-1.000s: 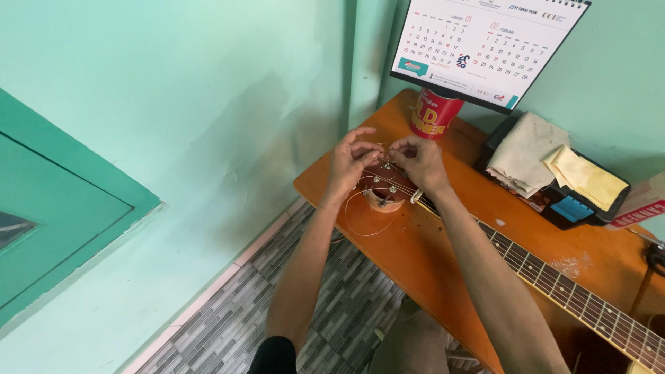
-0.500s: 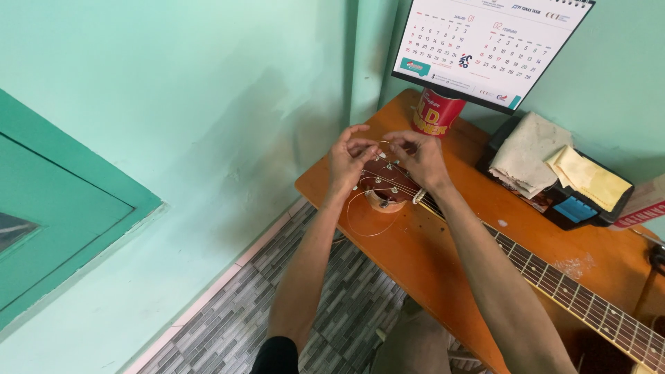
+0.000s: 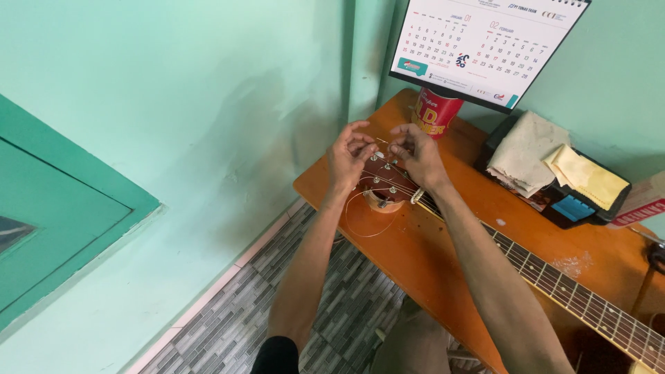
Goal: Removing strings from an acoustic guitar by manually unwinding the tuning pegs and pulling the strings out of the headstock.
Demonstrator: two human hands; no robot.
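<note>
Both hands hover over the guitar headstock: left hand and right hand each pinch the thin string between them, neck running toward the person's right.

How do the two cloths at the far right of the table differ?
The beige cloth is larger, dull and crumpled; the yellow cloth is smaller, brighter and lies flatter. The beige cloth sits nearer the calendar, the yellow cloth further right. Both rest on a black case.
</note>
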